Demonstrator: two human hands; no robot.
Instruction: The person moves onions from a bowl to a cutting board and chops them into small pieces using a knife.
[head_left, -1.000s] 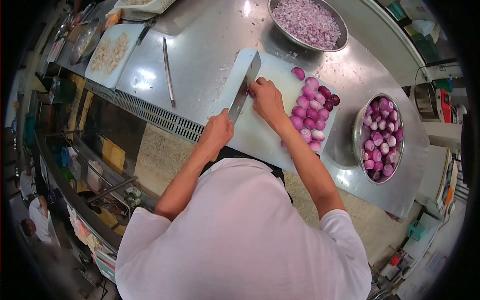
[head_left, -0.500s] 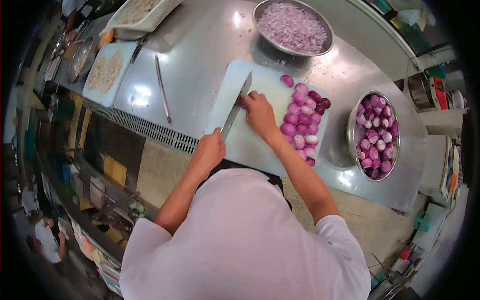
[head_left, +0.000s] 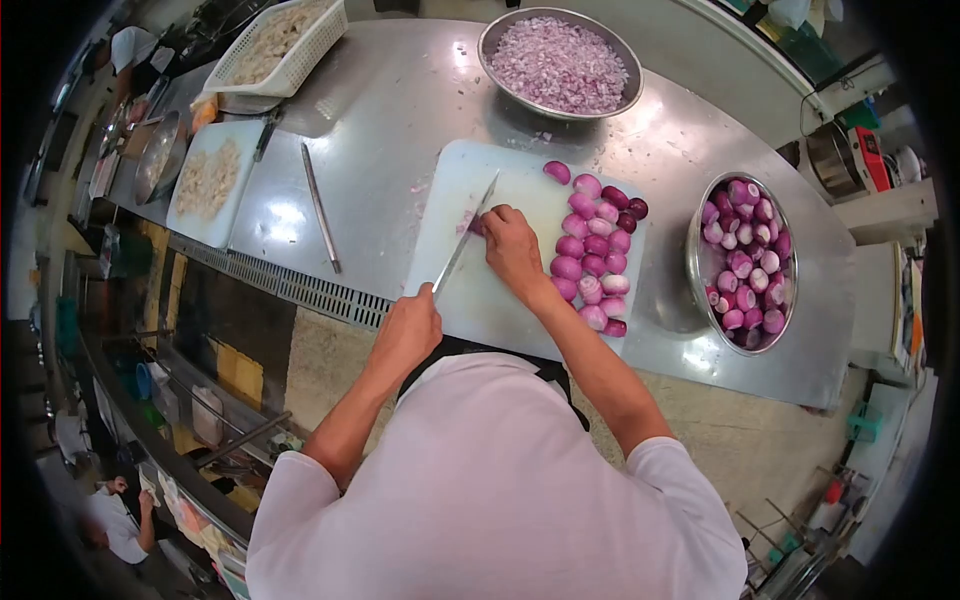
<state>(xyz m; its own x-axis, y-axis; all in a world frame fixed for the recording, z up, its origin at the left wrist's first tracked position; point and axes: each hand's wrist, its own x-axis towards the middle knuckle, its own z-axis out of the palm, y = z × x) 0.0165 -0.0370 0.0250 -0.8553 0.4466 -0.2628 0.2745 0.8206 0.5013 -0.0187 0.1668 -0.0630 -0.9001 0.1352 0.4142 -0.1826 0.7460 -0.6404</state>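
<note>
My left hand (head_left: 405, 330) is wrapped round the handle of a knife (head_left: 462, 242), its blade slanting up and away over a white cutting board (head_left: 500, 310). Just right of the blade, my right hand (head_left: 514, 247) has its fingers curled on a piece of red onion (head_left: 475, 224), mostly hidden under the fingertips. Small cut bits lie left of the blade. Several peeled red onions (head_left: 592, 243) are grouped along the board's right side, and a purple onion half (head_left: 557, 172) lies near its far edge.
A steel bowl of chopped onion (head_left: 560, 65) stands behind the board; a bowl of whole onions (head_left: 745, 270) is at right. On the steel table (head_left: 380, 130) at left are a metal rod (head_left: 320, 207), another board (head_left: 238, 190) with pale pieces and a white basket (head_left: 312, 50). A person (head_left: 125, 525) stands lower left.
The blade has tilted further over beside the onion, and cut bits now show left of it. Both hands keep their grips. The whole view has shifted slightly.
</note>
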